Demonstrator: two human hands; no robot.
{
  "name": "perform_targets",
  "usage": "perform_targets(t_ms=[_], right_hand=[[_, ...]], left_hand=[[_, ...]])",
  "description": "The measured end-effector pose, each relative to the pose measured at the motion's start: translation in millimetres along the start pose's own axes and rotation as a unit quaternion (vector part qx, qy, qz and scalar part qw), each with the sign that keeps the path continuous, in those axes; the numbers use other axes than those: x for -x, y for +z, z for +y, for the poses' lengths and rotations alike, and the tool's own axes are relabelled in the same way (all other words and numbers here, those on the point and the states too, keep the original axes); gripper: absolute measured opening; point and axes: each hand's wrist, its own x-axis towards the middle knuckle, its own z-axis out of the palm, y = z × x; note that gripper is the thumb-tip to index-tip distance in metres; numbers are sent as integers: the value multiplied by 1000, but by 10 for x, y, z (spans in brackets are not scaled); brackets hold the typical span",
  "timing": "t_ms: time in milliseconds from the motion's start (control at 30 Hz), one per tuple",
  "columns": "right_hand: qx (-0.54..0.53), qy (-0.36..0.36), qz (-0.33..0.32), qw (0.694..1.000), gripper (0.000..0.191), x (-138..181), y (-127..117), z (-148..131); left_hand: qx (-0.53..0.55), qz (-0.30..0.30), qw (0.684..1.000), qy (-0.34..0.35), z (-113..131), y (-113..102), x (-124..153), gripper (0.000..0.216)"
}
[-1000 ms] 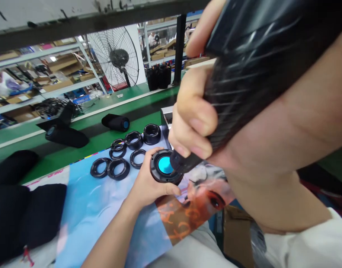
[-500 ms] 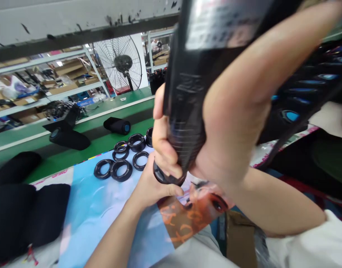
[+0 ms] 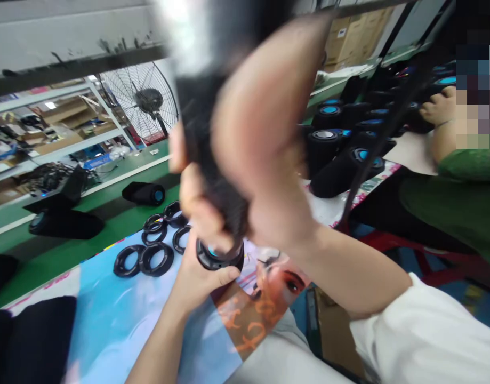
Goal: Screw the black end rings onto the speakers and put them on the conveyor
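Note:
My right hand [image 3: 264, 138], smeared by motion, is wrapped round the black body of an electric screwdriver [image 3: 207, 138]. The tool is upright, close to the camera, with a pale label near its top. Its tip points down and is hidden behind my right fingers. Below it, my left hand [image 3: 200, 277] grips the rim of a cylindrical speaker [image 3: 221, 264], its thumb along the near side. A black ring and a bit of blue show at this speaker's end; its lower body is hidden. Several loose black rings [image 3: 157, 260] lie on the printed sheet beside my left hand.
Black speakers [image 3: 144, 193] lie on the green bench [image 3: 109, 205] beyond the sheet. More speakers [image 3: 327, 136] stand at the right, near a co-worker's hand [image 3: 440, 106]. Black padded pieces [image 3: 40, 341] lie at the lower left. A fan [image 3: 149, 100] and shelves stand behind.
The view has swung right, so things sit further left and a co-worker shows at the right. My right hand still holds the screwdriver; more of the speaker's blue end is visible beneath it.

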Motion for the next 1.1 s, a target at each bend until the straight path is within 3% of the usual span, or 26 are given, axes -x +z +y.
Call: perform_targets(t_ms=[33, 67, 167, 200, 367, 533, 667, 767, 800, 900, 1033, 1100], right_hand=[[-73, -31, 3, 997, 54, -12, -150, 11], [-80, -111, 59, 989, 51, -28, -302, 50], [-3, -152, 213, 965, 60, -70, -685, 308], [14, -146, 231, 962, 60, -75, -771, 417], [46, -127, 254, 958, 63, -54, -930, 794], [35, -77, 243, 966, 64, -12, -950, 795], [14, -51, 231, 972, 62, 0, -816, 530], [-9, -124, 238, 963, 52, -58, -534, 203], [-34, -150, 225, 962, 50, -91, -422, 99], [-71, -112, 150, 980, 59, -215, -123, -115], [-75, -29, 53, 995, 70, -368, 68, -102], [-90, -27, 44, 995, 69, -396, 99, -21]], left_hand=[[17, 9, 1000, 0, 51, 31, -12, 89], [28, 14, 1000, 0, 86, 55, -21, 95], [32, 10, 999, 1, 111, 87, -28, 97], [29, 9, 1000, 2, 104, 87, -27, 95], [21, 9, 1000, 2, 86, 78, -27, 94], [29, 12, 999, 11, 74, 83, -39, 91], [40, 14, 999, 15, 59, 87, -15, 94], [46, 11, 999, 12, 70, 92, 9, 94], [49, 8, 999, 9, 76, 94, 14, 94], [63, -10, 998, -16, 92, 102, 21, 97], [94, -32, 994, -37, 112, 113, 25, 93], [107, -37, 993, -38, 123, 116, 25, 88]])
